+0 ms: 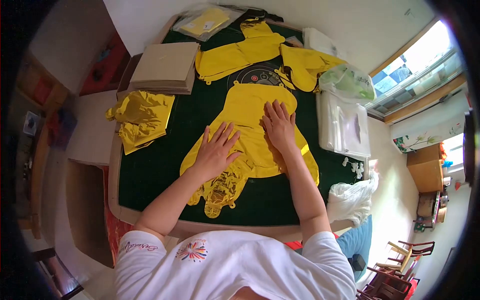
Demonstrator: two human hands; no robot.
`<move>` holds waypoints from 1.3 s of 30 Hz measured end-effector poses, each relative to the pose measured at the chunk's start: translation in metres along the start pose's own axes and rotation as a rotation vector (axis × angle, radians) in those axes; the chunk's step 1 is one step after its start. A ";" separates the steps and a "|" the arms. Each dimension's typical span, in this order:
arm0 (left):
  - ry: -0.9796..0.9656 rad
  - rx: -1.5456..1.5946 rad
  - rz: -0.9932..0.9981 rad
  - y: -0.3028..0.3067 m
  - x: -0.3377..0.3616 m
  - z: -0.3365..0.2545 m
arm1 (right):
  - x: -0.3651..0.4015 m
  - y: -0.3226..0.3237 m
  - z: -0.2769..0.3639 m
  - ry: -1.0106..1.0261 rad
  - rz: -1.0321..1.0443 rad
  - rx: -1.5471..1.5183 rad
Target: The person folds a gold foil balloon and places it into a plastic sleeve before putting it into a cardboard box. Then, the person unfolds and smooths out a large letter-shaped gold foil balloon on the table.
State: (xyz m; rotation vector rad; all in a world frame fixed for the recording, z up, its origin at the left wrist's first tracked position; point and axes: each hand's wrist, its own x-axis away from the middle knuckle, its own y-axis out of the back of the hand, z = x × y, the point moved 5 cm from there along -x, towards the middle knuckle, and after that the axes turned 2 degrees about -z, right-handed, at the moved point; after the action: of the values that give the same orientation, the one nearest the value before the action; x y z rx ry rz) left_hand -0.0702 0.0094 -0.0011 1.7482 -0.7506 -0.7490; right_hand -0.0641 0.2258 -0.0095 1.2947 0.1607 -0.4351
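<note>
A flat yellow foil balloon (245, 112) lies spread on the dark green table top. My left hand (216, 151) rests on its left side, palm down with fingers spread. Further up on the right, my right hand (280, 125) lies flat on the same foil, fingers stretched out. Below my left hand, a crinkled shiny gold part (225, 187) with small tabs reaches toward the table's near edge. Behind it lie another yellow foil balloon (240, 56) and a yellow foil piece (305, 65) at the right.
A stack of brown cardboard sheets (165, 67) stands at the back left, above crumpled gold foil (145, 120). On the right are clear plastic bags (342, 125), a green-white bag (347, 82) and a white string bundle (352, 197). A bagged yellow item (205, 22) lies at the back.
</note>
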 end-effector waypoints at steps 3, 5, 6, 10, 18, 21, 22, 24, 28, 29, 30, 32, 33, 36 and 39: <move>0.008 0.017 0.033 0.001 -0.001 0.000 | -0.008 0.012 -0.008 -0.023 -0.039 -0.018; 0.006 0.027 0.047 0.000 0.001 0.001 | -0.025 0.026 -0.024 -0.047 0.004 0.044; 0.004 0.023 0.043 -0.001 0.001 0.001 | -0.037 0.034 -0.036 -0.017 -0.074 0.059; 0.001 0.004 0.045 -0.003 0.001 0.002 | -0.075 0.047 -0.082 -0.001 -0.214 0.120; 0.016 -0.020 0.082 -0.003 0.000 0.003 | -0.153 -0.014 0.010 0.243 -0.071 -0.214; 0.025 -0.079 0.105 -0.003 0.000 0.003 | -0.175 -0.041 0.063 0.228 -0.041 -0.313; 0.015 -0.048 0.081 -0.002 0.000 0.003 | -0.181 -0.050 0.078 0.253 -0.063 -0.319; 0.016 -0.022 0.090 -0.001 -0.001 0.003 | -0.190 -0.071 0.095 0.267 -0.161 -0.260; 0.018 -0.005 0.056 0.007 -0.001 0.003 | -0.214 -0.099 0.089 0.156 0.054 -0.262; 0.028 -0.003 0.046 0.010 -0.002 0.003 | -0.215 -0.101 0.087 0.141 0.021 -0.290; 0.037 -0.002 0.035 0.012 -0.003 0.003 | -0.216 -0.101 0.084 0.126 -0.012 -0.317; 0.047 0.064 -0.041 0.017 -0.002 0.006 | -0.217 -0.081 0.078 0.113 -0.206 -0.347; 0.055 0.129 -0.118 0.020 -0.001 0.007 | -0.213 -0.057 0.078 0.099 -0.403 -0.375; 0.104 0.467 -0.240 0.029 -0.002 0.017 | -0.194 0.021 0.100 0.120 -0.517 -0.638; 0.336 1.334 -0.179 0.005 -0.006 0.037 | -0.144 0.085 0.126 0.290 -0.477 -0.722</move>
State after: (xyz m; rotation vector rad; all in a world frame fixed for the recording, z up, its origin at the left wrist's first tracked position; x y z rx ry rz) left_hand -0.1036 -0.0078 -0.0053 3.0509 -0.9326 0.0707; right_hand -0.1763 0.1549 0.1523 0.5867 0.8069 -0.5251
